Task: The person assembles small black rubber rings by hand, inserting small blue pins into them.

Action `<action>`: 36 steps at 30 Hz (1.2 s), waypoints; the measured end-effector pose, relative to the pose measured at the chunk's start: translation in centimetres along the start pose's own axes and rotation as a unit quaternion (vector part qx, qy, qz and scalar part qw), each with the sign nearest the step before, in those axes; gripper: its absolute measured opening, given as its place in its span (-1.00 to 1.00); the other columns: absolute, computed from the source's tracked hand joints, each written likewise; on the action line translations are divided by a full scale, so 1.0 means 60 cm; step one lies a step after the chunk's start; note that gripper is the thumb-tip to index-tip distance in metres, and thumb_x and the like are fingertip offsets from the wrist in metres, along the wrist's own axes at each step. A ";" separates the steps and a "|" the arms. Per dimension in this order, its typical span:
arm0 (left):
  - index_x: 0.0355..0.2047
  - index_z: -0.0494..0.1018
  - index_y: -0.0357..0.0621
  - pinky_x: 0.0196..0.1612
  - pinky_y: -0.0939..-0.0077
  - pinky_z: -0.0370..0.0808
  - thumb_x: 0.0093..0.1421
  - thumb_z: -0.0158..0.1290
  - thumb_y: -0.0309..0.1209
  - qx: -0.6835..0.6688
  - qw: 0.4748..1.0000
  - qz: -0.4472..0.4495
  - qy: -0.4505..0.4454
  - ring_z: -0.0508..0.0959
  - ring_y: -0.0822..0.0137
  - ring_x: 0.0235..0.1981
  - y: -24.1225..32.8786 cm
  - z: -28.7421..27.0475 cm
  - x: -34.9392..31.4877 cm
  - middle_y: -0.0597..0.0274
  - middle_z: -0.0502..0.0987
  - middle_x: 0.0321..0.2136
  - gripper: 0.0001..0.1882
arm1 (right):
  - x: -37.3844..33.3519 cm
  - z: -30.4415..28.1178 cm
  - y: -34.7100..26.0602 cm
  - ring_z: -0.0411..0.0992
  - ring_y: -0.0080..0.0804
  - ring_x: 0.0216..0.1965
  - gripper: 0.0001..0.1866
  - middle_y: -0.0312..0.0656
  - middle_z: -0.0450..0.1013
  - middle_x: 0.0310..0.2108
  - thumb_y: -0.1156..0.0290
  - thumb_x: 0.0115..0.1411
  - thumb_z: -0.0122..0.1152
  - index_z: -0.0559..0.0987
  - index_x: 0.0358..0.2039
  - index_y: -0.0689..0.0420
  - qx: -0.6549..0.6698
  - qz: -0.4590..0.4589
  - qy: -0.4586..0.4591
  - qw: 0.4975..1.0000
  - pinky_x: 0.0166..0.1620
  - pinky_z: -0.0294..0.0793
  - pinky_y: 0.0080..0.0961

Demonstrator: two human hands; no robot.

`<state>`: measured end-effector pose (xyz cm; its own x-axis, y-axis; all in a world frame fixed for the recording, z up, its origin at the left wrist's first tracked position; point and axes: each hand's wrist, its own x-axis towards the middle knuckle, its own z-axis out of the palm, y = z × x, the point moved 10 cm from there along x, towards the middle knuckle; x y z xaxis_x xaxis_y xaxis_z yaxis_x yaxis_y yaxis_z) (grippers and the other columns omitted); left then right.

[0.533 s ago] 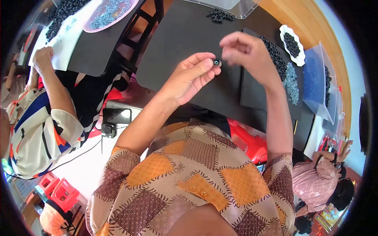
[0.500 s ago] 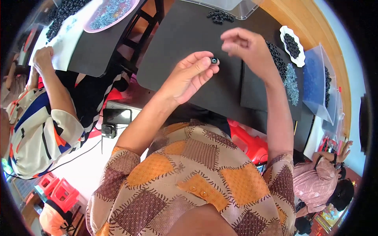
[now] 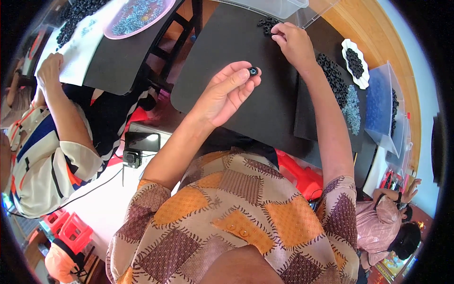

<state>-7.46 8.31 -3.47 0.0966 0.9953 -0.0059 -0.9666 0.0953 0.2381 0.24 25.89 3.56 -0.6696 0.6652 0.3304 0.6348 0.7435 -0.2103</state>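
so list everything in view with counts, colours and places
smooth tabletop: one, black, centre
small round part: one, black, centre, held
ring-shaped pieces: many, black, tabletop's far edge and right
tiny translucent pieces: many, pale blue, right side
scalloped plate: one, white, right
plastic bins: at least two, clear, top and right
shallow basin: one, pale pink, upper left
plastic stools: at least two, red, lower left
boxy device: one, black, left of centre
other people: at least three, pink, orange and multicoloured tops, left and right
patchwork shirt: one, brown, orange, beige, lower centre
left hand: one, bare, pinching the part
right hand: one, bare, by the far pieces
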 end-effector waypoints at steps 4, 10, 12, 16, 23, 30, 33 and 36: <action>-0.04 0.43 -0.27 -0.02 0.61 0.63 0.29 0.07 -0.55 0.004 1.000 -0.002 0.007 0.60 0.24 -0.08 -0.002 0.002 -0.002 -0.08 0.50 -0.04 -0.77 | -0.015 -0.009 -0.010 0.52 -0.01 -0.25 -0.91 -0.09 0.52 -0.35 0.45 0.12 0.23 0.57 -0.34 0.13 0.014 -0.001 -0.015 1.000 -0.17 0.52 -0.14; -0.03 0.43 -0.27 -0.04 0.62 0.64 0.30 0.07 -0.55 0.010 1.000 -0.009 0.002 0.61 0.23 -0.09 -0.006 0.008 -0.002 -0.10 0.49 -0.03 -0.76 | -0.099 -0.068 -0.064 0.56 -0.45 -0.35 -0.78 -0.24 0.50 -0.41 0.57 0.16 0.21 0.57 -0.15 0.17 0.109 -0.008 0.001 0.994 -0.29 0.49 -0.52; -0.01 0.42 -0.27 -0.03 0.62 0.64 0.30 0.07 -0.54 0.017 1.000 -0.012 -0.008 0.62 0.24 -0.10 -0.009 0.011 -0.003 -0.10 0.50 -0.03 -0.75 | -0.139 -0.060 -0.055 0.60 -0.45 -0.25 -0.84 -0.22 0.55 -0.39 0.57 0.18 0.21 0.59 -0.20 0.19 0.351 0.149 -0.042 0.923 -0.15 0.55 -0.58; -0.01 0.44 -0.26 -0.04 0.61 0.64 0.30 0.08 -0.53 0.034 0.999 -0.035 0.001 0.62 0.26 -0.10 -0.032 0.010 -0.006 -0.07 0.53 -0.05 -0.74 | -0.185 -0.105 -0.105 0.57 -0.54 -0.20 -0.84 -0.21 0.59 -0.24 0.64 0.18 0.24 0.59 -0.20 0.23 0.478 0.151 -0.018 0.865 -0.10 0.54 -0.64; 0.01 0.47 -0.21 0.00 0.57 0.61 0.28 0.09 -0.56 0.120 0.992 -0.002 -0.025 0.62 0.29 -0.09 -0.050 0.034 -0.012 0.05 0.57 -0.06 -0.71 | -0.221 -0.126 -0.120 0.52 -0.56 -0.19 -0.77 -0.22 0.51 -0.20 0.74 0.09 0.30 0.60 -0.21 0.27 0.515 0.092 0.049 0.851 -0.11 0.54 -0.65; 0.00 0.48 -0.16 0.05 0.48 0.58 0.23 0.12 -0.62 0.185 0.982 0.026 -0.031 0.61 0.29 -0.06 -0.055 0.039 -0.018 0.11 0.58 -0.06 -0.68 | -0.239 -0.134 -0.118 0.51 -0.52 -0.20 -0.78 -0.19 0.52 -0.21 0.77 0.06 0.31 0.63 -0.26 0.29 0.510 0.072 0.074 0.854 -0.12 0.53 -0.64; -0.02 0.49 -0.13 0.07 0.46 0.56 0.22 0.12 -0.64 0.179 0.983 0.022 -0.036 0.59 0.31 -0.05 -0.057 0.042 -0.020 0.14 0.58 -0.05 -0.68 | -0.240 -0.140 -0.125 0.50 -0.53 -0.20 -0.79 -0.20 0.53 -0.21 0.75 0.05 0.33 0.64 -0.27 0.27 0.496 0.059 0.076 0.863 -0.15 0.52 -0.65; -0.04 0.50 -0.14 0.08 0.48 0.54 0.21 0.13 -0.64 0.194 0.980 0.035 -0.027 0.58 0.35 -0.05 -0.052 0.039 -0.026 0.17 0.57 -0.05 -0.70 | -0.240 -0.135 -0.131 0.51 -0.57 -0.23 -0.78 -0.22 0.54 -0.23 0.72 0.04 0.36 0.64 -0.27 0.25 0.477 0.077 0.069 0.873 -0.18 0.50 -0.68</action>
<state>-4.01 6.43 -1.93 0.0563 0.9958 0.0726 -0.8089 0.0029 0.5879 8.02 9.90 7.91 -0.5091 0.7973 0.3243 0.0598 0.4087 -0.9107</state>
